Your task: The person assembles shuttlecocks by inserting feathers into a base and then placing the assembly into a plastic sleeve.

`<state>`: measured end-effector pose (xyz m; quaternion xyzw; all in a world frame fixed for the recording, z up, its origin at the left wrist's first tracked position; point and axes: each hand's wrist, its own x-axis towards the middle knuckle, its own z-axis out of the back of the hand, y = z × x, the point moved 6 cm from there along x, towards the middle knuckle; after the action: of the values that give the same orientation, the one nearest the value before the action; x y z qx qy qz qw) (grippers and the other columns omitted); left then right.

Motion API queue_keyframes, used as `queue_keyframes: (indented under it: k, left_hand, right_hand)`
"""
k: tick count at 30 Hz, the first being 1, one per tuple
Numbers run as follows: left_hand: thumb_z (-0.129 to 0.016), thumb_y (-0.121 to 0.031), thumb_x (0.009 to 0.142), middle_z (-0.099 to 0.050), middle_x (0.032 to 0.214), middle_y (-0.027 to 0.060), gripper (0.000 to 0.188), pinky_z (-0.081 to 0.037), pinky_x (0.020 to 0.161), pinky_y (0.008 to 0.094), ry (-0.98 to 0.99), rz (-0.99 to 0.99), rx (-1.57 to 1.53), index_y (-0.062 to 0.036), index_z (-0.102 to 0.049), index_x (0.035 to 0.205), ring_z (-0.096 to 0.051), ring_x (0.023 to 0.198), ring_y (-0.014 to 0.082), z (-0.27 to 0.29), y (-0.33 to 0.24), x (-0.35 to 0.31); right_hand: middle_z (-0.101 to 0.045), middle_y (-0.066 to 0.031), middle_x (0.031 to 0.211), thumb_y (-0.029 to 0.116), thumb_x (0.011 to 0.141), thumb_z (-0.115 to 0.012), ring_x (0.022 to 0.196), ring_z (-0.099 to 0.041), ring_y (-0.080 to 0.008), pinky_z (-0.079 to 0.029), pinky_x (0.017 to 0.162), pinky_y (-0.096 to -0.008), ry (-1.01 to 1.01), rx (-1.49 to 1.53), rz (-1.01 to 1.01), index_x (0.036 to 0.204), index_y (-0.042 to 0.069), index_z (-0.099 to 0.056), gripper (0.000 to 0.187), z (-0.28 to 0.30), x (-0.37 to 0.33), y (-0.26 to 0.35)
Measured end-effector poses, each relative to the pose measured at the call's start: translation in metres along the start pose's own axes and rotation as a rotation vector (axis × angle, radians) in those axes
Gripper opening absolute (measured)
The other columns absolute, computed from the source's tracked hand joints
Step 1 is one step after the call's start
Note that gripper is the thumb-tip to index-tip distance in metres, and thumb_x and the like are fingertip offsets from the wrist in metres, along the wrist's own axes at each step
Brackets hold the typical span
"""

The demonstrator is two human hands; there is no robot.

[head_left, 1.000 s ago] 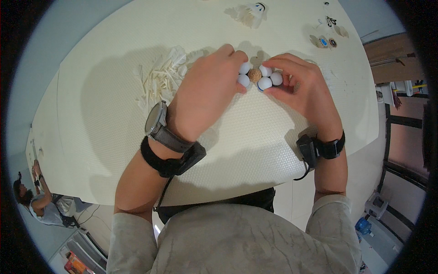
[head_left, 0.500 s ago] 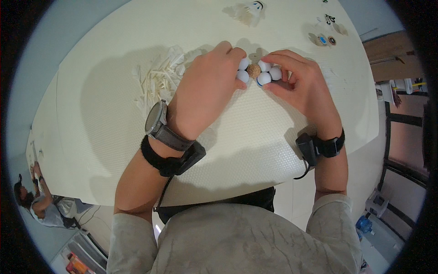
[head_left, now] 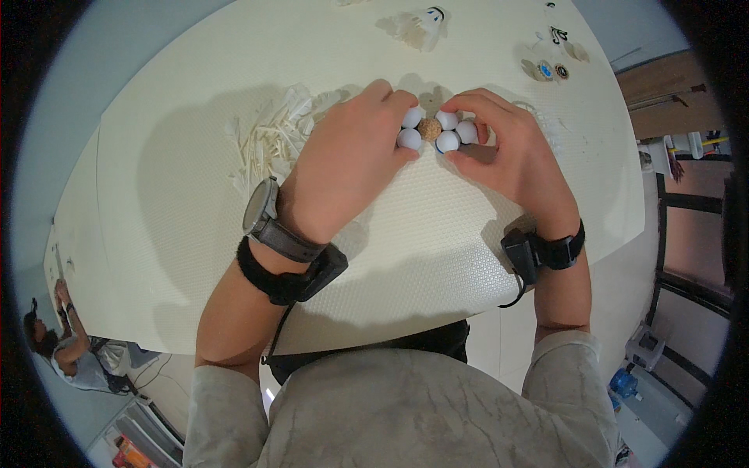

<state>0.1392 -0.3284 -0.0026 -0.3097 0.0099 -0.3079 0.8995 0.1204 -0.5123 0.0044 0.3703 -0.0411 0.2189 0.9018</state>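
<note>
Both hands meet over a white textured table [head_left: 195,195]. My left hand [head_left: 351,164] pinches two small white balls [head_left: 409,139] at its fingertips. My right hand [head_left: 507,156] grips three more white balls [head_left: 449,142]. The balls are pressed in a ring around a round brown cork piece [head_left: 428,129], which shows in the gap between the two hands. A watch and a black strap sit on my left wrist, and a black strap on my right.
A heap of loose white feathers [head_left: 269,140] lies just left of my left hand. A white shuttlecock [head_left: 413,27] lies at the far edge, with small round items [head_left: 546,70] at the far right. Another person [head_left: 66,351] sits on the floor at lower left.
Both hands have drawn the white balls closer together. The brown cork piece now shows in the middle of them.
</note>
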Motion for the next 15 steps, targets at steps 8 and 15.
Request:
queue_keyframes:
  k: [8,15]
  left_hand:
    - [-0.085,-0.015,0.084,-0.067,0.111,0.0152,0.047,-0.058,0.083,0.0431,-0.019,0.005,0.023,-0.0033,-0.068,0.126,-0.07,0.097,0.036,0.0013,-0.0058,-0.0016]
    - [-0.084,-0.016,0.086,-0.066,0.11,0.0156,0.044,-0.058,0.083,0.0439,-0.006,0.005,0.055,-0.0042,-0.07,0.126,-0.071,0.094,0.0363,-0.0014,-0.0033,-0.004]
  right_hand:
    - [-0.072,-0.01,0.115,0.016,0.079,-0.088,0.09,-0.069,-0.0269,-0.058,0.079,-0.0363,0.014,-0.008,0.009,0.125,0.002,-0.071,0.051,0.0009,-0.0008,0.0014]
    - [-0.071,-0.0117,0.113,0.018,0.079,-0.089,0.092,-0.072,-0.0289,-0.059,0.081,-0.0369,0.004,-0.019,-0.023,0.12,0.0,-0.072,0.048,-0.003,0.0006,-0.0001]
